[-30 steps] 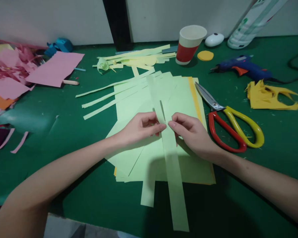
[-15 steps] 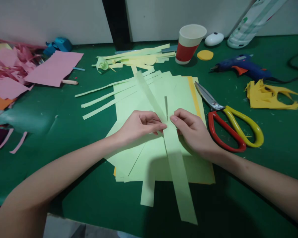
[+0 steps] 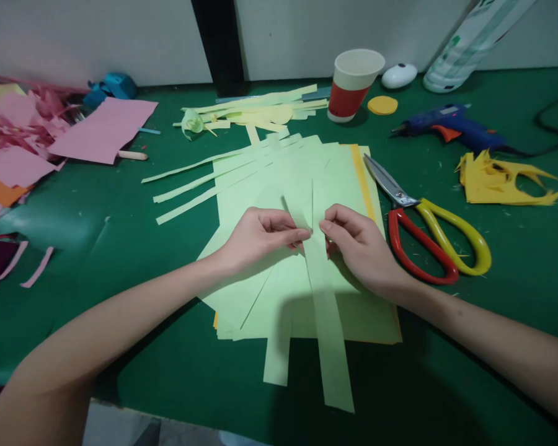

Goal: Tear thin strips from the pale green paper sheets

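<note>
My left hand (image 3: 270,238) is closed, with thumb and fingers pinching a long light green paper strip (image 3: 328,334) at its middle. Facing it, my right hand (image 3: 353,244) is closed too, its thumb and forefinger at the strip's right edge. The strip's lower end hangs past the front of a stack of light green paper sheets (image 3: 255,179), over which both hands are held. Its upper part is faint against the sheets and hard to follow. Another paper strip (image 3: 276,359) sticks out from the stack's front edge. Several thin strips (image 3: 181,189) fan out at the upper left.
Scissors (image 3: 423,217) lie right of the stack. Beyond are a glue gun (image 3: 451,127), yellow paper scraps (image 3: 506,179), a paper cup (image 3: 353,87) and a yellow disc (image 3: 382,105). More cut strips (image 3: 260,108) lie at the back; pink paper (image 3: 105,130) is at left.
The lower end of the held strip has swung a little to the left. Its upper part has shifted and shows less clearly. Both hands stay almost in place.
</note>
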A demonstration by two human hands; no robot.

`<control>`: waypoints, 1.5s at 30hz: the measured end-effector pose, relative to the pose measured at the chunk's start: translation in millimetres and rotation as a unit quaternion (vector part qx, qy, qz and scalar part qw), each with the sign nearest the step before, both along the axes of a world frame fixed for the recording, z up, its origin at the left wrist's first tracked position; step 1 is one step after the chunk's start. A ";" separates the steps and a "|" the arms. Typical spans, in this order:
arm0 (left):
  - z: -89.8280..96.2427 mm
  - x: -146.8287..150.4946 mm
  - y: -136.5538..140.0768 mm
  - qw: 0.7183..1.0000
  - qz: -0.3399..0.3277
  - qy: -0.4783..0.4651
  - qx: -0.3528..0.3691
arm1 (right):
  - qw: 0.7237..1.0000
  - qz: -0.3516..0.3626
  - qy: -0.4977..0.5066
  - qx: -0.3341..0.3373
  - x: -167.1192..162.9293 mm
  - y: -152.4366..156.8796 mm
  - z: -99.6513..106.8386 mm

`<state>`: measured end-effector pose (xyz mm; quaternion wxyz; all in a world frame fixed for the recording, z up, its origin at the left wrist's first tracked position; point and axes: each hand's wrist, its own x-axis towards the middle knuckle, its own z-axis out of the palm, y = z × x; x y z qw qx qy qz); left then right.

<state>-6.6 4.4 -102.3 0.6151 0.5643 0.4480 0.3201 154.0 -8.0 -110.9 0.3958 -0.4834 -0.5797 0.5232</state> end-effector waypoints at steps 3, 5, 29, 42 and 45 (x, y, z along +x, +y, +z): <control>-0.3 -0.6 -0.4 1.000 -0.004 0.005 0.001 | 1.000 -0.005 0.004 0.001 0.2 -0.1 -1.6; -0.6 -0.6 -0.7 1.000 -0.009 0.008 -0.004 | 1.000 -0.004 0.022 -0.008 0.4 -0.3 -3.0; 0.9 1.5 -1.9 0.999 0.015 0.028 0.006 | 1.000 0.007 0.006 -0.003 1.8 -2.6 -0.1; -1.4 2.4 -0.5 0.999 0.040 -0.011 -0.010 | 0.999 -0.022 0.045 0.001 0.6 -1.4 -2.9; -1.8 2.3 0.4 0.998 0.061 -0.015 0.002 | 1.000 -0.004 0.021 0.001 0.8 -1.3 -1.9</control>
